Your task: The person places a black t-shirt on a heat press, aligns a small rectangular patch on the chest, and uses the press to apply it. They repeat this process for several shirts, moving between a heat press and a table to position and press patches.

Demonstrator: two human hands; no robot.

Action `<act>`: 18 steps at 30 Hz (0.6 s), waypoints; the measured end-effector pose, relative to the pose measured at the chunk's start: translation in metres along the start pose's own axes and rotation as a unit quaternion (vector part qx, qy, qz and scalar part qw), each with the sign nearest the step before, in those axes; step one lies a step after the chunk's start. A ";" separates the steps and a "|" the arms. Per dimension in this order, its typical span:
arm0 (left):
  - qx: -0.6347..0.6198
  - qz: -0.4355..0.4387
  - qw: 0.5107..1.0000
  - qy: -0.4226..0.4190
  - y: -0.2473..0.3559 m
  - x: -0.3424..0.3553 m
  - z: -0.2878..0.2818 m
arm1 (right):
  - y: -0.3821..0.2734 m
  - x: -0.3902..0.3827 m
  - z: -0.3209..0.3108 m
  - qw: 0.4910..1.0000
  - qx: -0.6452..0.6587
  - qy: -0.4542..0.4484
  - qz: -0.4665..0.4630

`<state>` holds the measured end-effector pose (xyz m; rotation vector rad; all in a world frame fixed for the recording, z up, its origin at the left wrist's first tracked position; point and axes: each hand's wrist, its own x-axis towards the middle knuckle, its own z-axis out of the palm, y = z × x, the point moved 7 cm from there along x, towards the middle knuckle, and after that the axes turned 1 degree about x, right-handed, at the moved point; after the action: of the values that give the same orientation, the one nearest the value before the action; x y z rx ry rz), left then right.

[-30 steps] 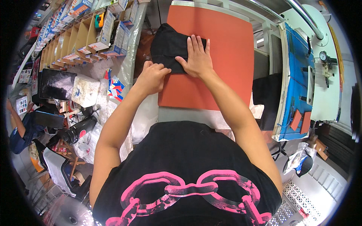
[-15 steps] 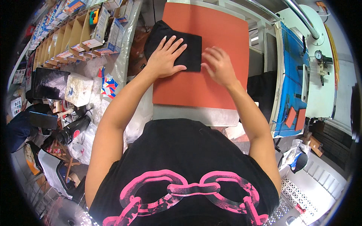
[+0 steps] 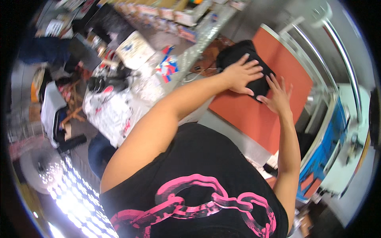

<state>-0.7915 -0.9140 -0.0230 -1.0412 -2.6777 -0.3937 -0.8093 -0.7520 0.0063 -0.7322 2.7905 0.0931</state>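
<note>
Both hands, left hand and right hand, press spread fingers flat on the soft, limp black garment lying on the orange pad; it looks best gripped by its edges.

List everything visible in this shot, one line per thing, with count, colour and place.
Folded cloth: one, black, on the orange pad's far-left corner, under the left hand.
Orange pad: one flat surface, ahead of the person.
Metal rails: silvery, along the pad's far edge.
Blue-and-white machine: one, right of the pad.
Cluttered bench: papers, white printed bags, dark items, to the left.
Shelf of packets: mixed colours, top.
Black shirt with pink chain print: one, worn by the person.
Left hand: flat, fingers spread, on the cloth.
Right hand: open, at the cloth's near-right edge.
</note>
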 end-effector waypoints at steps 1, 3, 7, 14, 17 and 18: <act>-0.007 -0.017 1.000 0.001 0.000 -0.003 0.004 | 0.001 -0.002 0.002 1.000 -0.027 -0.007 0.013; -0.014 -0.048 0.999 0.007 -0.001 -0.011 -0.001 | -0.006 -0.004 -0.002 0.998 -0.051 -0.021 0.018; -0.111 -0.254 0.899 0.338 -0.059 -0.107 -0.023 | -0.005 0.002 0.002 0.998 -0.055 -0.023 0.016; -0.012 -0.699 0.702 0.133 -0.161 -0.325 -0.003 | -0.006 0.006 0.003 0.999 -0.025 -0.013 0.016; -0.007 -0.730 0.680 0.074 -0.164 -0.328 -0.003 | -0.007 0.006 0.001 0.999 -0.024 -0.015 0.022; 0.003 -0.740 0.670 0.060 -0.164 -0.329 0.000 | -0.008 0.005 0.001 0.999 -0.021 -0.015 0.024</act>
<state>-0.6685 -1.2349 -0.1536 1.3746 -2.6728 -0.6076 -0.8092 -0.7609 0.0038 -0.6695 2.7854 0.1719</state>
